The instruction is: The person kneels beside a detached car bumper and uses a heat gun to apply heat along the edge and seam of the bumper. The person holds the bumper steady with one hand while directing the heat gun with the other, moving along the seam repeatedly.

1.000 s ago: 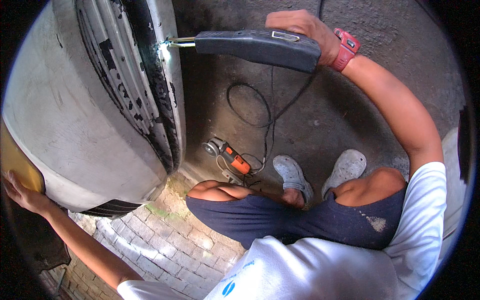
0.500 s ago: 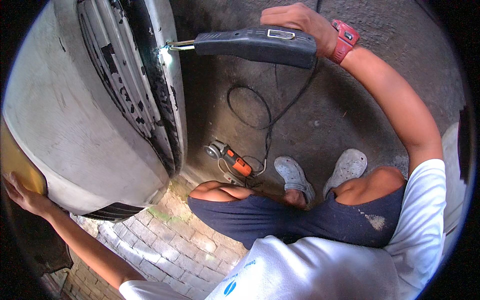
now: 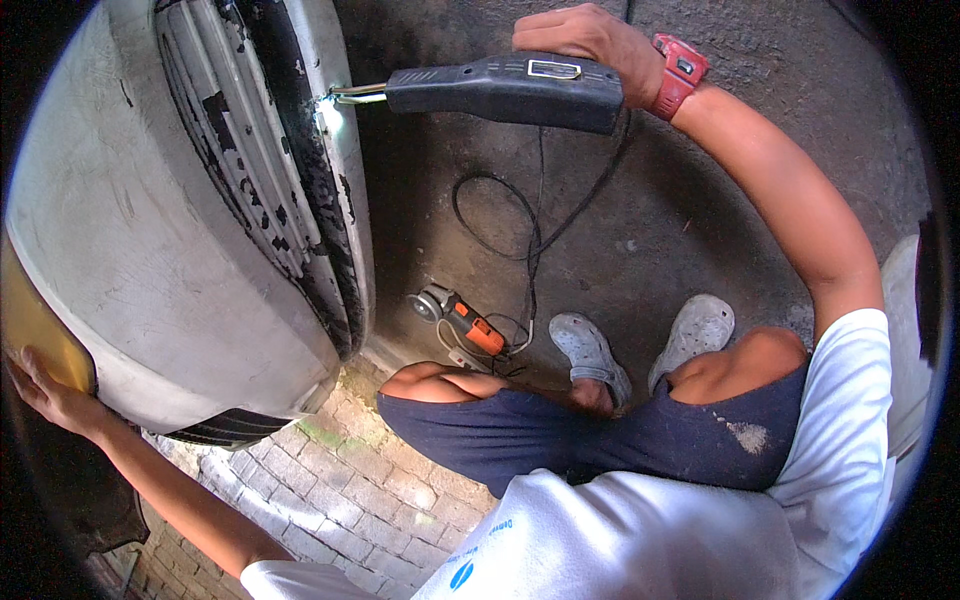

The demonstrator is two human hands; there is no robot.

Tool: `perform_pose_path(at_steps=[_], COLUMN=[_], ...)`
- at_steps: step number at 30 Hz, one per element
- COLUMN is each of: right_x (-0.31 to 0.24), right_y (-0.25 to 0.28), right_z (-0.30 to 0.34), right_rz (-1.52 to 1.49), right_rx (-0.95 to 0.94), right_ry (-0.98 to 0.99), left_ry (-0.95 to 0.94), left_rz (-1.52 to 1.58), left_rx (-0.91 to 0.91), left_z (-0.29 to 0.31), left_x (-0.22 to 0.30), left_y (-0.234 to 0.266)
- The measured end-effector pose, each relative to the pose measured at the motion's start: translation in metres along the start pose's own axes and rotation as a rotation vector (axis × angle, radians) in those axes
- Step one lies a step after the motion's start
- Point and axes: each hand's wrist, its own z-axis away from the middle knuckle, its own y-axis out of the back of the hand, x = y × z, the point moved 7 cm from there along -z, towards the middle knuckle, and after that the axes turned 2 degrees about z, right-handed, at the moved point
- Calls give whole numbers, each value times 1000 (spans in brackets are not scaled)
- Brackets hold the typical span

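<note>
At the upper middle, my right hand is closed around the rear of a black corded hot stapler. Its two thin metal prongs point left and reach the edge of a scuffed, whitish car bumper; a bright light glows at that spot. The tips themselves are lost in the glare. Black paint is flaking along the bumper's ribbed inner strip. Far to the left, my left hand lies with fingers stretched over a yellowish lamp lens beside the bumper; some fingertips are dark and hard to see.
An orange and black angle grinder lies on the dark floor near my feet, close to a power strip. The stapler's black cable loops across the floor beside it. Pale paving bricks cover the ground under the bumper's lower end.
My right hand and the hot stapler have shifted slightly left, and the prongs sit a little farther onto the bumper edge. My left hand stays in place.
</note>
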Motion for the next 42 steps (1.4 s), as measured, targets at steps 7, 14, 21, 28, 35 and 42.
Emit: perform_pose_path(at_steps=[7,14,21,28,35,42], right_x=[3,4,1,-1,5,7], right_y=[-5,-7,-3,1,-3,-4], right_z=[3,3,-1,-5,-5,-6], right_rz=[14,-18,6,-41,-37,-43], right_rx=[50,17,40,-8,-10,-9], right_ry=[36,6,54,-17,-14,-4], left_ry=[0,-3,-6,-9,-15,-4], left_rz=[1,6,6,5,6,3], left_rx=[-1,-7,-14,-25,-34,-14], left_z=[0,0,-1,-1,-5,-3], left_x=[-1,-2,-4,-9,-9,2], left_y=[1,1,1,2,2,0])
